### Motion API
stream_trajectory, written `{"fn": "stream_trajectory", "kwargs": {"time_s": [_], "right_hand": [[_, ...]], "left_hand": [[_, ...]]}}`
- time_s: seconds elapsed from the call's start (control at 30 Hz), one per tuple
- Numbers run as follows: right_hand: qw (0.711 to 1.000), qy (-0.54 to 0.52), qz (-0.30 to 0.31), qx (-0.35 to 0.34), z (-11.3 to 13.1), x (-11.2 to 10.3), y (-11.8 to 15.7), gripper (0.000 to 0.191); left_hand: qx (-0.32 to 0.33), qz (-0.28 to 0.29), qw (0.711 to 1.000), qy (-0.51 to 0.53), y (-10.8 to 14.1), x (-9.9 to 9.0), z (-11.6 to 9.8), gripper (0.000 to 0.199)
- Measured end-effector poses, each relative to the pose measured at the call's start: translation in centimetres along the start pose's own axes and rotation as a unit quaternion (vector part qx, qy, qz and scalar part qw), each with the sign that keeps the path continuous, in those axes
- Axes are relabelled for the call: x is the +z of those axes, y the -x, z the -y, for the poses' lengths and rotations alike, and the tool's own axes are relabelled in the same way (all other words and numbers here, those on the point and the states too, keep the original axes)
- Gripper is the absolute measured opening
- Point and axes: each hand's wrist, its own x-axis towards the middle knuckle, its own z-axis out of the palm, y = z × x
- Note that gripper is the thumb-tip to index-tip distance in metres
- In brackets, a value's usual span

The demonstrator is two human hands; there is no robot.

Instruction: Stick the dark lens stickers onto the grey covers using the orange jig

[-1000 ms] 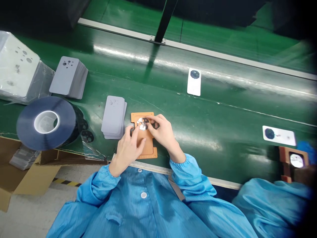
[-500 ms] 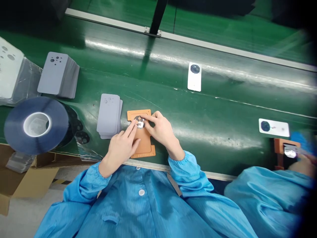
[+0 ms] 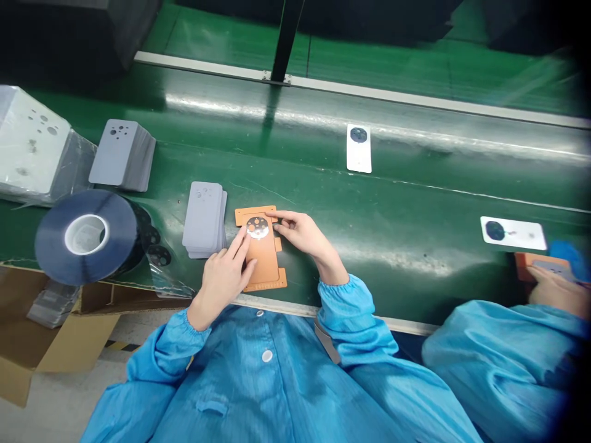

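Observation:
In front of me lies an orange phone-shaped jig (image 3: 265, 264). Near its top sits a round, dark, shiny piece with holes (image 3: 258, 225), bright along its lower part. My left hand (image 3: 223, 272) rests from the left with index and middle fingers stretched onto the jig, their tips at the piece's lower left edge. At the jig's upper right, my right hand (image 3: 303, 234) has its index finger extended to the top edge and its thumb beneath, apart. I see nothing held in either hand. A stack of grey punched sheets (image 3: 202, 221) stands left of the jig.
A large roll of dark film (image 3: 50, 246) lies left, near another grey stack (image 3: 111, 154), a wrapped white stack (image 3: 34, 147) and a cardboard box (image 3: 76, 338). White panels (image 3: 359, 157) (image 3: 526, 235) lie to the right. A co-worker's hand (image 3: 556, 292) works at another orange jig (image 3: 522, 263).
My right hand has moved off the round piece to the jig's upper right edge, uncovering the piece. My left fingers stay at its lower left. The view has shifted slightly.

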Motion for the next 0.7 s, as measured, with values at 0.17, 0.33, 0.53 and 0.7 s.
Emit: {"fn": "stream_trajectory", "kwargs": {"time_s": [0.17,0.33,0.53,0.7], "right_hand": [[1.0,0.001,-0.017,-0.026,-0.1,0.0,0.4,0.045],[0.998,-0.047,-0.044,-0.017,0.6,0.1,0.9,0.047],[0.996,-0.066,-0.027,-0.047,2.3,1.2,1.1,0.048],[0.997,-0.049,-0.012,-0.061,3.4,1.6,1.8,0.042]], "left_hand": [[-0.011,-0.069,0.994,0.078,1.7,-1.0,0.0,0.033],[-0.135,-0.191,0.966,0.108,4.1,-2.5,3.1,0.019],[-0.146,-0.165,0.975,0.008,5.1,-2.1,6.8,0.037],[-0.092,-0.149,0.984,-0.01,5.4,-1.4,6.3,0.027]]}}
